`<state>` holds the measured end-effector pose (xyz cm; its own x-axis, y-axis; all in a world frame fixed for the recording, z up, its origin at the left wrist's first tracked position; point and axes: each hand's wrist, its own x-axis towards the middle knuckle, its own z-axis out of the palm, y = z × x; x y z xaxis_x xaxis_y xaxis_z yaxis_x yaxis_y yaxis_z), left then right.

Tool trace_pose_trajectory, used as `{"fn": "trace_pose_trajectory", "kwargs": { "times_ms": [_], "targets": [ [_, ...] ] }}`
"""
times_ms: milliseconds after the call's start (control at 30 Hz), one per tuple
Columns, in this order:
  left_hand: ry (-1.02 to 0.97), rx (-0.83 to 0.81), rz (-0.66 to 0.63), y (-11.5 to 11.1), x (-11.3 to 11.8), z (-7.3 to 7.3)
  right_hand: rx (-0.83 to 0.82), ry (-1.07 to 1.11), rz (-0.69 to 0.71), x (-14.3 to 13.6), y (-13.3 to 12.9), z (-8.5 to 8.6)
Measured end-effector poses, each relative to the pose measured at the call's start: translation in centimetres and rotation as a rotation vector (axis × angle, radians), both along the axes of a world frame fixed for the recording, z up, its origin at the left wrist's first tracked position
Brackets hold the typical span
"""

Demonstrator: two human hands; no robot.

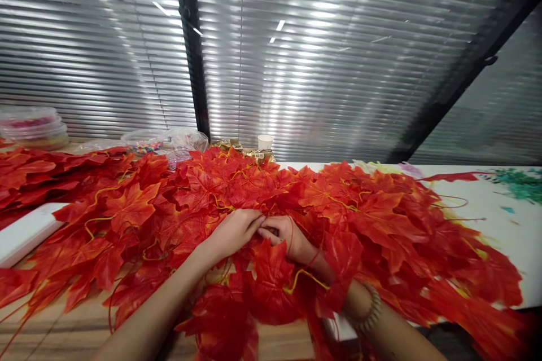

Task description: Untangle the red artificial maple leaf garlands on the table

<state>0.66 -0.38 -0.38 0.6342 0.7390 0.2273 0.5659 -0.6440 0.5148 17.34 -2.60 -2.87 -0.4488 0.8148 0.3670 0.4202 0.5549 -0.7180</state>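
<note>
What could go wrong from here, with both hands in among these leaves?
The thin red cord across the right hand might snag. The red artificial maple leaves overlap thickly, with yellow stems among them, so pulling one may drag others along. The pale beaded bracelet on the right arm lies close to leaves and might catch too.

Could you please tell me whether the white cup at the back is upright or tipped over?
Upright: the white cup has its round rim on top, facing up.

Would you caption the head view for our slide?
Two hands meet fingertip to fingertip amid red artificial maple leaves.
</note>
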Motion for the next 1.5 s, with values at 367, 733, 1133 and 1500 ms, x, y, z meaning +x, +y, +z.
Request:
{"fn": "trace_pose_trajectory", "kwargs": {
  "times_ms": [367, 733, 1133, 1500],
  "targets": [
    [0.092, 0.051, 0.016, -0.1, 0.0, 0.23, 0.012, -0.014, 0.018, -0.06, -0.02, 0.21],
    [0.173, 0.095, 0.011, -0.25, 0.12, 0.36, 0.036, -0.017, 0.024, -0.05, -0.07, 0.29],
    [0.225, 0.112, 0.027, -0.33, 0.15, 0.6, 0.044, -0.028, 0.026, -0.03, -0.03, 0.29],
    [0.241, 0.119, 0.019, -0.49, 0.23, 0.76, 0.038, -0.048, 0.025, 0.09, -0.08, 0.33]
  ]
}}
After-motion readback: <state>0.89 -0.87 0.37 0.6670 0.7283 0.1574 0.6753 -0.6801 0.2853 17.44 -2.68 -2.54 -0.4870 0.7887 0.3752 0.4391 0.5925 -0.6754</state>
